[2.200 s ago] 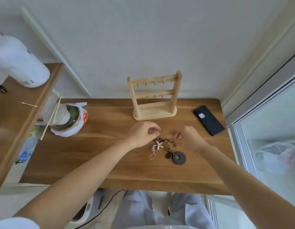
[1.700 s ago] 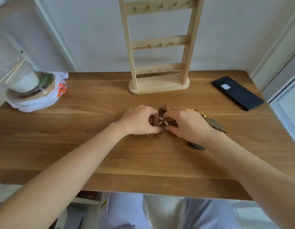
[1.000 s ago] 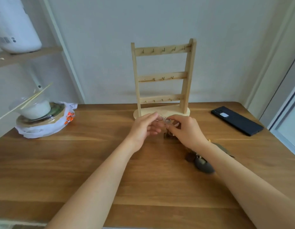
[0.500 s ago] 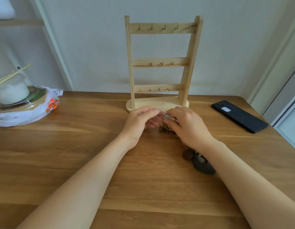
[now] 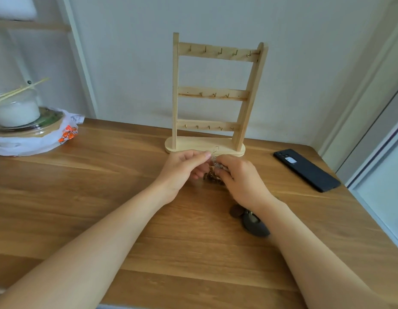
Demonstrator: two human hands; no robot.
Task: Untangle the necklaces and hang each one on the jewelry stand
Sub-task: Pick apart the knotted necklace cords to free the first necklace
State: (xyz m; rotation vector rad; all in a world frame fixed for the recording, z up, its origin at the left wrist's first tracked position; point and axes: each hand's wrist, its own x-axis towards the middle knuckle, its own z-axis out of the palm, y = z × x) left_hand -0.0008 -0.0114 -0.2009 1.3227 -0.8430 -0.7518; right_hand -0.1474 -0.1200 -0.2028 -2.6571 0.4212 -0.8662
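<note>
A tangle of necklaces (image 5: 212,175) with brown beads and thin wire loops is pinched between my two hands just in front of the stand's base. My left hand (image 5: 182,169) grips it from the left, my right hand (image 5: 240,178) from the right. Dark round pendants (image 5: 252,223) from the tangle lie on the wooden table (image 5: 104,197) beside my right forearm. The wooden jewelry stand (image 5: 215,94) is upright at the back of the table, with three rails of small hooks that carry nothing.
A black phone (image 5: 306,169) lies at the right near the table's edge. At the far left a plastic bag (image 5: 33,139) holds a lidded bowl with chopsticks on top. A wall runs behind the stand and a window frame is at the right.
The view dropped closer to the table. Both hands lifted the tangle off the table and brought it up near the stand's base; the dark pendants now trail by my right forearm.
</note>
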